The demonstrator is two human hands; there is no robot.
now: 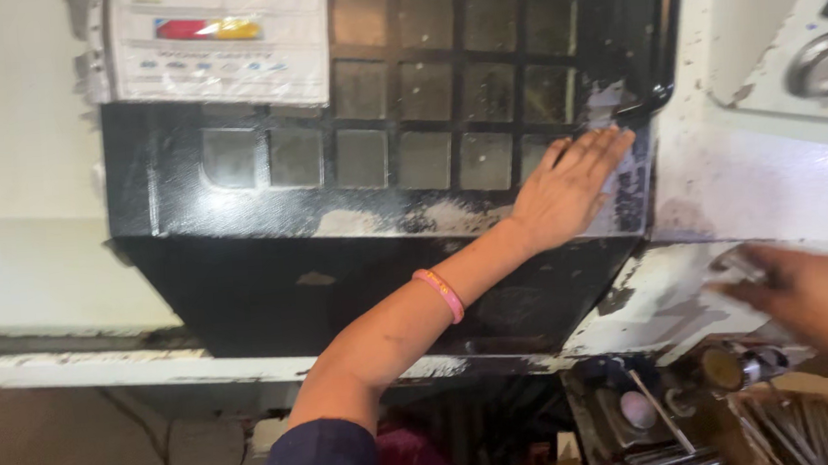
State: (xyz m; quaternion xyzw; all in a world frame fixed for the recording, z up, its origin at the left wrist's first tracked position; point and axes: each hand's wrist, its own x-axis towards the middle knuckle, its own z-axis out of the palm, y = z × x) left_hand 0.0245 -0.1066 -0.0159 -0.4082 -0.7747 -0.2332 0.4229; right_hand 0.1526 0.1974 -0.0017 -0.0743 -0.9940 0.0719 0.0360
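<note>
My left hand [569, 189] lies flat against the lower right corner of a black machine door [240, 205] that has a gridded window [443, 77]. The fingers are stretched out and hold nothing, and their tips sit just below the door's black handle [659, 83]. A pink band [440, 293] circles that wrist. My right hand [806, 299] is blurred at the right edge. Its fingers are curled around a small grey metal piece [737, 268] over the white, chipped machine ledge [667, 294].
A white paper sheet [220, 43] is stuck to the door's upper left. On the white housing at upper right is a round metal knob [825, 64]. Below the ledge, a cluttered tray [722, 405] holds rods, tools and small parts. Cables [173, 439] lie on the floor.
</note>
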